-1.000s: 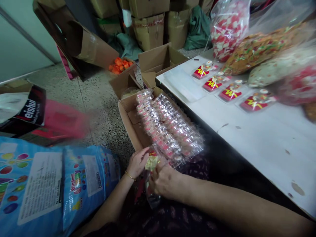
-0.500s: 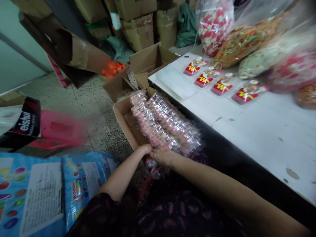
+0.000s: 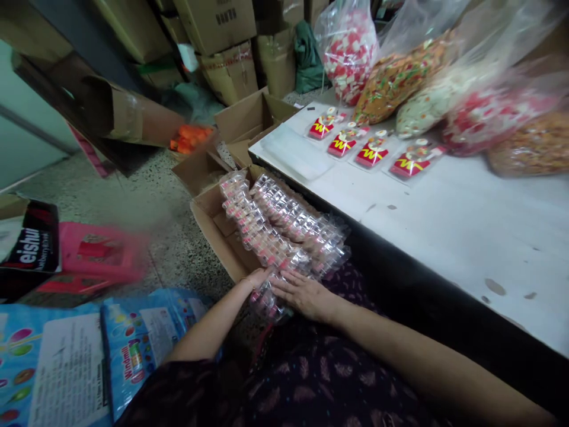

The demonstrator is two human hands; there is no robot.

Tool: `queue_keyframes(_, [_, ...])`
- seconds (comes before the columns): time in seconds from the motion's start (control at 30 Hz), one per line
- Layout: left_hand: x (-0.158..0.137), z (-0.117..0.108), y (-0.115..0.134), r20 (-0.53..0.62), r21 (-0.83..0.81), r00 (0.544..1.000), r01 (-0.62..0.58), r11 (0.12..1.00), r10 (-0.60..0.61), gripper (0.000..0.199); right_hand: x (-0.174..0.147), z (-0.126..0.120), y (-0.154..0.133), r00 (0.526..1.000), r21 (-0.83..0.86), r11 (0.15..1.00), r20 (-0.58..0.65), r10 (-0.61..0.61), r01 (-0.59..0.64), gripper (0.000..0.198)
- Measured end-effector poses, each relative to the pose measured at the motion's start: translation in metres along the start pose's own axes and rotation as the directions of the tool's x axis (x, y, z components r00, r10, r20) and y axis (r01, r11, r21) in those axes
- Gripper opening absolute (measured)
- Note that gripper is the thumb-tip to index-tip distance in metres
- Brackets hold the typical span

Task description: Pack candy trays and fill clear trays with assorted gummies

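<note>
A cardboard box (image 3: 226, 252) stands against the table's side. Two long rows of clear plastic packets (image 3: 258, 222) with pink and red contents fill much of it, packed on edge. My right hand (image 3: 306, 296) rests on the packets at the near end, palm down, fingers stretched out and slightly apart. Just to its left, my left hand (image 3: 258, 277) touches the same near packets at the box's wall. Its fingertips are hidden among the plastic. A few more packets (image 3: 267, 302) show below and between the two hands.
On the white table (image 3: 444, 237) lie several red-and-yellow candy packets (image 3: 371, 149) and a stack of clear film (image 3: 296, 151). Big bags of sweets (image 3: 404, 74) stand behind. Blue candy sacks (image 3: 133, 350) and a pink stool (image 3: 100, 252) are at left; an open carton (image 3: 253, 118) stands beyond.
My right hand has flattened and spread its fingers over the near packets, having been bunched close to the left hand. More near packets now show under my hands. The view has shifted slightly.
</note>
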State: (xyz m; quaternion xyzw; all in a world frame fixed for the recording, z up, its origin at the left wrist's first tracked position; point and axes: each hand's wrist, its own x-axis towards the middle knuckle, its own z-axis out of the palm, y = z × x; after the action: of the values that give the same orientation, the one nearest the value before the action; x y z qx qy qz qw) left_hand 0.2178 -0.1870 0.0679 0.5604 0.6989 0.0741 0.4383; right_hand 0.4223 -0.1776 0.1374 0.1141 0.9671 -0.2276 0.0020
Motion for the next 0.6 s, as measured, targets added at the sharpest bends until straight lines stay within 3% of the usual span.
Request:
queue_keyframes(0.13, [-0.002, -0.02, 0.004, 0.026, -0.034, 0.999, 0.044, 0.998, -0.043, 0.04, -0.022, -0.021, -0.002, 0.981, 0.029, 0.998, -0.186, 0.051, -0.047, 0.04])
queue_keyframes(0.23, [-0.021, -0.029, 0.01, 0.001, -0.132, 0.998, 0.057, 0.99, -0.057, 0.051, -0.062, -0.034, -0.004, 0.902, 0.049, 0.99, -0.408, 0.14, -0.131, 0.034])
queue_keyframes(0.33, [-0.044, -0.023, 0.019, -0.082, -0.263, 0.995, 0.025, 0.964, -0.049, 0.059, -0.101, -0.035, -0.005, 0.821, 0.076, 0.972, -0.523, 0.229, -0.222, 0.029])
queue_keyframes(0.47, [-0.059, -0.019, 0.038, -0.26, -0.02, 0.965, -0.053, 0.998, 0.046, 0.055, -0.138, -0.037, 0.007, 0.751, 0.069, 0.943, -0.587, 0.301, -0.324, 0.028])
queue_keyframes(0.53, [-0.057, -0.027, 0.054, -0.405, 0.065, 0.907, -0.1, 0.993, 0.118, 0.048, -0.158, -0.045, 0.023, 0.681, 0.077, 0.91, -0.638, 0.359, -0.408, 0.028])
queue_keyframes(0.6, [-0.048, -0.037, 0.078, -0.472, 0.109, 0.85, -0.208, 0.972, 0.235, 0.042, -0.186, -0.055, 0.045, 0.559, 0.1, 0.833, -0.697, 0.449, -0.544, 0.027])
